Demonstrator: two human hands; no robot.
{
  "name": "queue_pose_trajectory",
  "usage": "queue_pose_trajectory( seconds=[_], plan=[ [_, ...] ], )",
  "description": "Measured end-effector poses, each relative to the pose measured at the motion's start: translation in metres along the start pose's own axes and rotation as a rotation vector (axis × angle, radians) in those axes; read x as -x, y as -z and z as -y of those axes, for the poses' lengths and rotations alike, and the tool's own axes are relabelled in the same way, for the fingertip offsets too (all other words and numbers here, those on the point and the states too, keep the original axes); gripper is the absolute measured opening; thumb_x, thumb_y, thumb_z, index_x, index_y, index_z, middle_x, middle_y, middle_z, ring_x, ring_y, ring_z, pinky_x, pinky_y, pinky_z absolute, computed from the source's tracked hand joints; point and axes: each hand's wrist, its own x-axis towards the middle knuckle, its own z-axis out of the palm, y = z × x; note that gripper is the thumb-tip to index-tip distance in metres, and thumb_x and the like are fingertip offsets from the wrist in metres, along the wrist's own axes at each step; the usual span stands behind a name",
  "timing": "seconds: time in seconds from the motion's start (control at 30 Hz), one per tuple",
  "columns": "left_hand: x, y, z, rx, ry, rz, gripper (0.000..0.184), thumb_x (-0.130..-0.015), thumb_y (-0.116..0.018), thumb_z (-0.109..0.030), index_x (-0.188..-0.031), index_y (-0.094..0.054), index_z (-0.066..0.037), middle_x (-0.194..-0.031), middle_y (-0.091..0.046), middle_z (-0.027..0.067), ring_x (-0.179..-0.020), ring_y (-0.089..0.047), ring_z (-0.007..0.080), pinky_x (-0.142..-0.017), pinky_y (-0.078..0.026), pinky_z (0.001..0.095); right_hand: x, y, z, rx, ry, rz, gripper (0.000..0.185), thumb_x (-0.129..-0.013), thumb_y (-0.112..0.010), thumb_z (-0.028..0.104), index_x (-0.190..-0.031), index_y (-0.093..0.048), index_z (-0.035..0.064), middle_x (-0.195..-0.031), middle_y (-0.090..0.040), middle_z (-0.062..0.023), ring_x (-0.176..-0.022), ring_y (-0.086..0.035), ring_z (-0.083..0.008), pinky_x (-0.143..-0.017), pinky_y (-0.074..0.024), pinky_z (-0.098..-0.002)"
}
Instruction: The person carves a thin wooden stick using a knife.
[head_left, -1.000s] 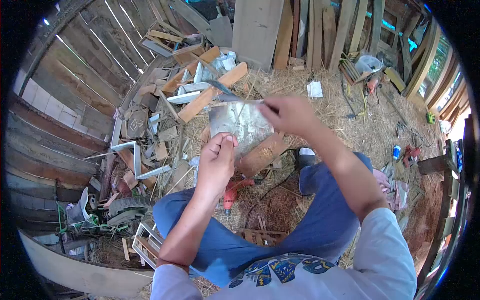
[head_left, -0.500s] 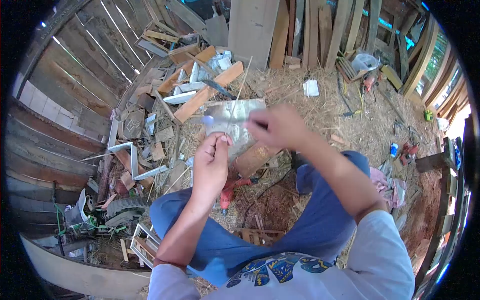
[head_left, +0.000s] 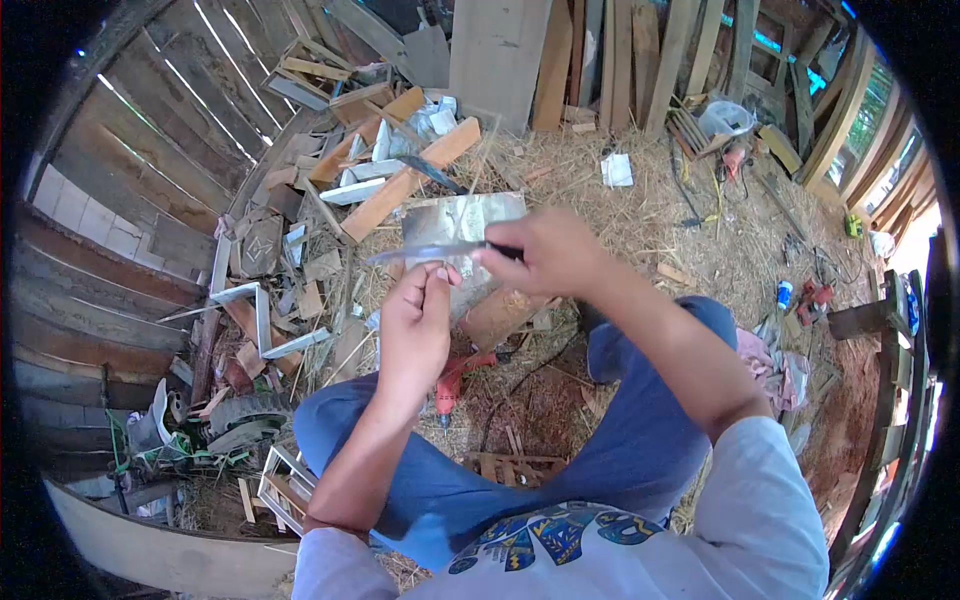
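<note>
My right hand (head_left: pixel 545 252) is wrapped round the dark handle of a knife (head_left: pixel 430 253), whose blade points left and passes just above my left hand (head_left: pixel 422 312). The fingers of my left hand are pinched on a thin stick (head_left: pixel 480 160), which rises up and to the right past the blade and is faint with blur. Beneath the hands lies a flat, shiny metal sheet (head_left: pixel 500 208), beside a brown wooden block (head_left: pixel 495 318).
A red power drill (head_left: pixel 449 388) lies between my legs. Scrap wood, with a long orange-brown plank (head_left: pixel 412 180), is heaped at the upper left. Boards (head_left: pixel 500 60) lean at the back. A white paper (head_left: pixel 617 170) lies on the straw-covered ground.
The knife has swung from pointing up and left to lying nearly level across the stick. My right hand has come lower and closer to my left hand, which keeps its pinch.
</note>
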Motion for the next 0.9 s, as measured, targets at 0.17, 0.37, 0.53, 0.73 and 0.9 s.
queue_pose_trajectory(
  seconds=[0.17,0.37,0.53,0.73,0.9],
  plan=[
    [-0.005,0.001,0.002,0.014,0.008,-0.034,0.02,-0.106,-0.047,-0.009,-0.095,-0.062,-0.002,-0.087,-0.061,-0.0006,-0.084,-0.052,0.0063,-0.079,-0.042,0.0234,0.002,-0.009,0.007,0.052,0.056,-0.001,0.036,-0.091,-0.063,0.045,-0.074,-0.067,0.013,-0.057,-0.061,-0.0126,-0.056,-0.064,-0.0376,-0.053,-0.051,-0.0491],
    [-0.005,0.002,0.002,-0.065,-0.007,-0.028,0.021,-0.105,-0.047,-0.008,-0.094,-0.062,0.0,-0.086,-0.062,0.0002,-0.082,-0.054,0.0064,-0.077,-0.043,0.0243,0.001,-0.006,0.004,0.08,0.017,-0.004,0.038,-0.093,-0.062,0.046,-0.074,-0.067,0.0132,-0.058,-0.062,-0.012,-0.056,-0.065,-0.0364,-0.054,-0.0513,-0.0488],
    [-0.007,0.0,0.019,-0.071,-0.2,-0.036,0.02,-0.106,-0.05,-0.015,-0.094,-0.065,-0.008,-0.066,-0.044,-0.0111,-0.055,-0.032,-0.0014,-0.049,-0.022,0.0221,-0.008,0.003,-0.015,0.074,-0.067,-0.044,0.038,-0.094,-0.063,0.042,-0.073,-0.061,0.0104,-0.056,-0.057,-0.0129,-0.055,-0.061,-0.0377,-0.052,-0.0474,-0.0487],
    [-0.002,0.004,0.005,-0.085,-0.044,0.003,0.02,-0.104,-0.047,-0.008,-0.095,-0.062,0.0,-0.083,-0.06,-0.0011,-0.078,-0.051,0.0051,-0.072,-0.042,0.0231,-0.007,0.001,-0.021,0.087,-0.075,-0.018,0.037,-0.093,-0.063,0.044,-0.075,-0.065,0.0124,-0.057,-0.06,-0.0124,-0.057,-0.064,-0.0367,-0.055,-0.0514,-0.049],
    [-0.004,0.002,0.0,-0.05,-0.06,0.005,0.02,-0.104,-0.047,-0.008,-0.094,-0.062,0.0,-0.082,-0.06,-0.0015,-0.078,-0.05,0.005,-0.072,-0.041,0.0229,0.004,0.004,0.0,0.092,0.03,0.021,0.038,-0.094,-0.06,0.046,-0.076,-0.066,0.0128,-0.062,-0.064,-0.0124,-0.061,-0.066,-0.0379,-0.057,-0.0529,-0.0504]
  ],
)
